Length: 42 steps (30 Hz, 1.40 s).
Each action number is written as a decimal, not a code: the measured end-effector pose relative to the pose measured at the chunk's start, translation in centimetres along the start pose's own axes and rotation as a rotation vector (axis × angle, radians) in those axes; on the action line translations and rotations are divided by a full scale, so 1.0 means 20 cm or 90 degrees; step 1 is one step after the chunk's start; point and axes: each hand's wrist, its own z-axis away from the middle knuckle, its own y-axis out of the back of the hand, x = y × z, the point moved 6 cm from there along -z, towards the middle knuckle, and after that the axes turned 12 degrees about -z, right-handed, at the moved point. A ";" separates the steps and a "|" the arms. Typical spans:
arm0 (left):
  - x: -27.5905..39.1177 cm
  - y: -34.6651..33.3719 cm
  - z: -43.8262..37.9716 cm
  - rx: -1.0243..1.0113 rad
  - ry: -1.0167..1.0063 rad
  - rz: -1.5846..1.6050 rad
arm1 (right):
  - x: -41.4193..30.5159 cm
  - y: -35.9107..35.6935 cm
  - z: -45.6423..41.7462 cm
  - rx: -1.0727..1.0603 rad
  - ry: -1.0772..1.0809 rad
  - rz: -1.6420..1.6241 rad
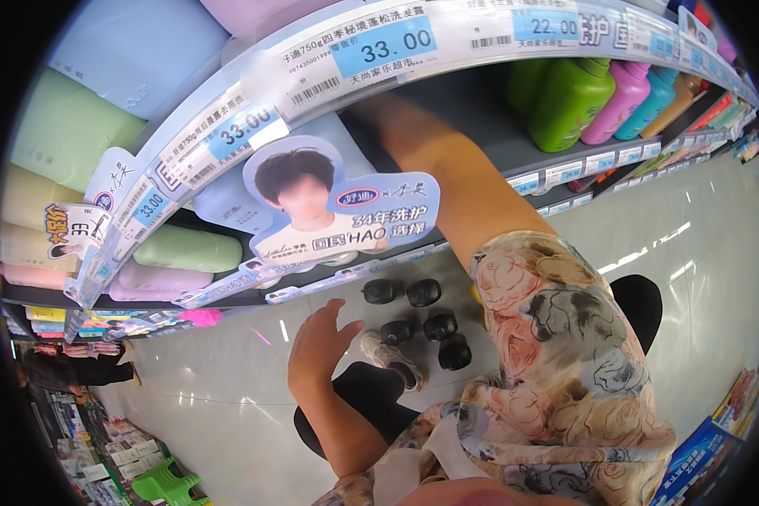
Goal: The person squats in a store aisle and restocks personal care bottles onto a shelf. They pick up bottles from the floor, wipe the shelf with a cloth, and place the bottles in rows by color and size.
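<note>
My left hand hangs in the air below the shelf fronts, its fingers apart and nothing in it. My right forearm reaches up into a dark shelf; the right hand is hidden behind the price strip. Near that arm, a cardboard promotional sign juts from the shelf edge. Pale blue bottles stand partly hidden behind the sign. Right of the arm, a green pump bottle, a pink bottle and a teal bottle stand in a row. Several black bottles stand on the floor by my shoe.
A curved shelf edge with price labels crosses the top of the view. At the left lie a green bottle and large pastel bottles. A person in dark clothes is at the far left. A green plastic stool is at the lower left.
</note>
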 end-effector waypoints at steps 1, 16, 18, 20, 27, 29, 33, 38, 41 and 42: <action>0.00 -0.01 -0.01 0.021 -0.021 -0.021 | 0.01 0.00 -0.01 0.001 0.002 -0.001; -0.14 -0.03 0.02 0.053 -0.033 -0.051 | 0.04 0.02 -0.02 0.001 0.015 -0.031; -0.13 -0.05 -0.01 0.061 -0.059 -0.029 | 0.19 0.06 -0.02 0.021 -0.024 -0.015; -0.18 -0.02 0.07 0.087 -0.040 -0.036 | 0.12 0.05 -0.07 0.034 -0.024 -0.025; -0.14 -0.05 0.01 0.107 -0.102 -0.046 | 0.32 0.11 0.19 0.022 -0.046 -0.059; -0.13 -0.05 0.01 0.110 -0.097 -0.048 | 0.30 0.13 0.30 -0.004 -0.029 -0.095; -0.13 -0.06 0.01 0.084 -0.086 -0.027 | 0.25 0.14 0.57 -0.073 -0.009 -0.174; -0.15 -0.06 -0.01 0.060 -0.090 -0.039 | 0.10 0.15 0.84 -0.194 0.035 -0.253; -0.23 -0.10 -0.04 0.084 -0.109 -0.035 | -0.02 0.19 1.06 -0.276 0.150 -0.209; -0.22 -0.10 -0.03 0.083 -0.105 -0.038 | -0.02 0.22 1.08 -0.301 0.216 -0.222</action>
